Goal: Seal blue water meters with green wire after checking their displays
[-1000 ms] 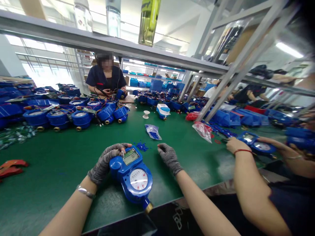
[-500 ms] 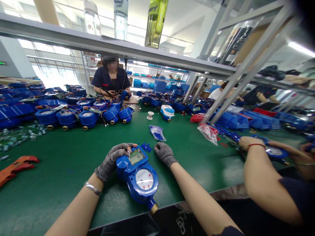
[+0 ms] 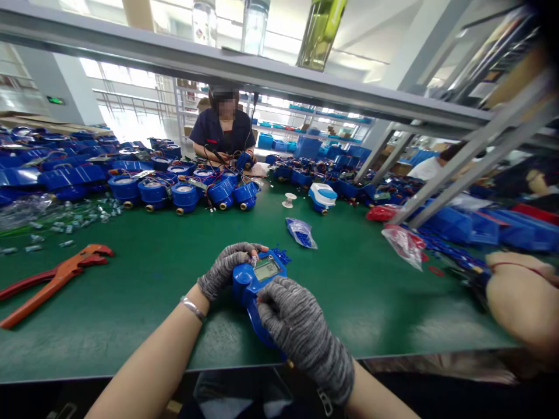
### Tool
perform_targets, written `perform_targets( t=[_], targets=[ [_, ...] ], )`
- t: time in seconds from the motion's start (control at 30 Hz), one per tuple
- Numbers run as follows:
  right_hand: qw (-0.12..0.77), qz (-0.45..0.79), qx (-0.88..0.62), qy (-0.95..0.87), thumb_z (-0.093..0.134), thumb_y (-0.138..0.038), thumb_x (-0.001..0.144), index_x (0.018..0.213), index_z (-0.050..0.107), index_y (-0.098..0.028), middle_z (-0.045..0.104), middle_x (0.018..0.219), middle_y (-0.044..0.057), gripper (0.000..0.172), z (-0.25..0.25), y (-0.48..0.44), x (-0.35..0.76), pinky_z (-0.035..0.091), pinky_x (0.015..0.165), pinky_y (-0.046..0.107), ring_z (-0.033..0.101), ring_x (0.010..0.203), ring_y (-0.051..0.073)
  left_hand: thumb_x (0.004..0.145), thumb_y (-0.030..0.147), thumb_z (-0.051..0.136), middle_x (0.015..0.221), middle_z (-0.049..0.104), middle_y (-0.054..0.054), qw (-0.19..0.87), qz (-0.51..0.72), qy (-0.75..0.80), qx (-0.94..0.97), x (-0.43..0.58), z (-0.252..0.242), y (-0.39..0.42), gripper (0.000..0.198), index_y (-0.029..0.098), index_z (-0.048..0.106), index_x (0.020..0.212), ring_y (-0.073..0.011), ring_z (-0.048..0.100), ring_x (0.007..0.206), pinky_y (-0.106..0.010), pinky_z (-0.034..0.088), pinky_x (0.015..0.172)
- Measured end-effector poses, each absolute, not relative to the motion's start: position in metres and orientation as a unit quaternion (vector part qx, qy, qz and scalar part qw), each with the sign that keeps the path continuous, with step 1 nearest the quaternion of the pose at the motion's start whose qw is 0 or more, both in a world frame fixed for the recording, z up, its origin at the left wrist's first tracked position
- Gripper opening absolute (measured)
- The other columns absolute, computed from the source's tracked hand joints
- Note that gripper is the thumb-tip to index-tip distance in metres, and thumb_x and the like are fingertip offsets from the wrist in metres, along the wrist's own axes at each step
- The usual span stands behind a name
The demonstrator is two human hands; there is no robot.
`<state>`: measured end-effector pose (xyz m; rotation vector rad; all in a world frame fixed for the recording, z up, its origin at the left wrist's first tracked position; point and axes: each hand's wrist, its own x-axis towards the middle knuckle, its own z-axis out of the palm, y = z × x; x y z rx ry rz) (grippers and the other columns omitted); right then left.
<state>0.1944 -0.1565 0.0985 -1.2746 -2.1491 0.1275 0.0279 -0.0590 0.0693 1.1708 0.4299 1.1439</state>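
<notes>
A blue water meter [image 3: 243,278] with a small grey display rests near the front of the green table. Gripping the upper left side of its casing is my left hand [image 3: 223,269], in a grey fingerless glove. My right hand [image 3: 303,329], gloved alike, is over the meter with its fingers pinched together at the casing just below the display. It covers the round dial, and whatever its fingertips hold is hidden. Just behind the meter lies a pile of small blue pieces [image 3: 282,255]. Farther back is a clear bag [image 3: 301,233] with more of them.
Orange-handled cutters [image 3: 65,276] lie at left. Rows of blue meters [image 3: 183,196] stand behind them. A white spool [image 3: 289,201] and a white-and-blue meter [image 3: 322,198] sit farther back. A co-worker's arm [image 3: 519,297] is at right. A shelf [image 3: 262,70] crosses overhead.
My right hand has moved from beside the small blue pieces onto the meter, covering its dial. My left hand keeps its hold. The view has shifted, showing more of the cutters.
</notes>
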Motion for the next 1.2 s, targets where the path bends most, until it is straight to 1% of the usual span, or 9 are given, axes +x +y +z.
perform_targets(
  t=[0.2, 0.43, 0.57, 0.77, 0.87, 0.97, 1.0, 1.03, 1.2],
  targets=[
    [0.287, 0.062, -0.461, -0.837, 0.055, -0.019, 0.087, 0.077, 0.066, -0.019, 0.066, 0.077, 0.005, 0.015, 0.107, -0.150, 0.194, 0.051, 0.070, 0.034, 0.060, 0.071, 0.020, 0.075, 0.022, 0.061, 0.111, 0.072, -0.014, 0.658, 0.513, 0.191, 0.517, 0.028, 0.070, -0.058, 0.016, 0.012, 0.073, 0.080, -0.0311, 0.062, 0.109, -0.041, 0.042, 0.097],
    [0.215, -0.007, -0.313, -0.925, 0.056, -0.022, 0.091, 0.095, 0.069, -0.019, 0.070, 0.095, 0.007, 0.013, 0.112, -0.149, 0.209, 0.053, 0.083, 0.037, 0.063, 0.087, 0.021, 0.075, 0.022, 0.060, 0.110, 0.072, -0.013, 0.642, 0.525, 0.203, 0.520, 0.029, 0.070, -0.060, 0.016, 0.013, 0.073, 0.078, -0.0316, 0.061, 0.110, -0.041, 0.043, 0.097],
    [0.165, -0.048, -0.292, -0.941, 0.056, -0.031, 0.093, 0.108, 0.068, -0.015, 0.071, 0.101, 0.011, 0.025, 0.105, -0.150, 0.219, 0.051, 0.087, 0.045, 0.062, 0.093, 0.027, 0.078, 0.023, 0.061, 0.109, 0.073, -0.012, 0.635, 0.533, 0.211, 0.518, 0.032, 0.072, -0.062, 0.015, 0.014, 0.073, 0.074, -0.0321, 0.061, 0.111, -0.042, 0.042, 0.099],
    [0.199, 0.038, -0.321, -0.925, 0.055, -0.030, 0.094, 0.109, 0.067, -0.022, 0.070, 0.107, 0.007, 0.021, 0.112, -0.153, 0.219, 0.047, 0.092, 0.045, 0.061, 0.099, 0.024, 0.080, 0.022, 0.061, 0.107, 0.073, -0.011, 0.623, 0.539, 0.230, 0.518, 0.032, 0.078, -0.066, 0.015, 0.015, 0.073, 0.073, -0.0327, 0.059, 0.115, -0.043, 0.041, 0.102],
    [0.281, 0.150, -0.312, -0.895, 0.053, -0.030, 0.095, 0.108, 0.066, -0.024, 0.068, 0.107, 0.005, 0.020, 0.108, -0.143, 0.236, 0.048, 0.091, 0.038, 0.061, 0.101, 0.021, 0.079, 0.021, 0.059, 0.108, 0.072, -0.012, 0.625, 0.527, 0.233, 0.527, 0.032, 0.079, -0.065, 0.015, 0.015, 0.073, 0.076, -0.0335, 0.059, 0.114, -0.044, 0.042, 0.101],
    [0.384, 0.184, -0.458, -0.780, 0.045, -0.030, 0.098, 0.103, 0.063, -0.021, 0.067, 0.103, 0.006, 0.021, 0.085, -0.106, 0.267, 0.051, 0.086, 0.032, 0.063, 0.097, 0.018, 0.080, 0.022, 0.058, 0.113, 0.071, -0.012, 0.640, 0.508, 0.237, 0.525, 0.032, 0.077, -0.063, 0.016, 0.014, 0.073, 0.080, -0.0339, 0.059, 0.114, -0.044, 0.042, 0.100],
    [0.376, 0.138, -0.545, -0.737, 0.043, -0.027, 0.098, 0.103, 0.063, -0.020, 0.067, 0.102, 0.006, 0.022, 0.074, -0.088, 0.279, 0.050, 0.087, 0.032, 0.063, 0.095, 0.018, 0.080, 0.022, 0.058, 0.113, 0.071, -0.013, 0.641, 0.506, 0.238, 0.525, 0.032, 0.077, -0.063, 0.016, 0.014, 0.073, 0.080, -0.0338, 0.058, 0.115, -0.044, 0.042, 0.100],
    [0.322, 0.110, -0.606, -0.719, 0.041, -0.023, 0.098, 0.106, 0.063, -0.019, 0.067, 0.106, 0.007, 0.023, 0.062, -0.071, 0.289, 0.048, 0.089, 0.032, 0.062, 0.098, 0.018, 0.080, 0.022, 0.058, 0.114, 0.071, -0.013, 0.642, 0.506, 0.238, 0.525, 0.032, 0.076, -0.063, 0.016, 0.014, 0.072, 0.081, -0.0338, 0.058, 0.116, -0.043, 0.042, 0.100],
    [0.205, 0.121, -0.644, -0.727, 0.063, -0.009, 0.079, 0.098, 0.069, -0.013, 0.069, 0.099, 0.009, 0.021, 0.017, -0.011, 0.312, 0.048, 0.082, 0.028, 0.063, 0.091, 0.020, 0.079, 0.021, 0.058, 0.114, 0.071, -0.013, 0.641, 0.506, 0.239, 0.526, 0.032, 0.077, -0.063, 0.016, 0.014, 0.072, 0.080, -0.0335, 0.058, 0.116, -0.043, 0.042, 0.100]
  ],
)
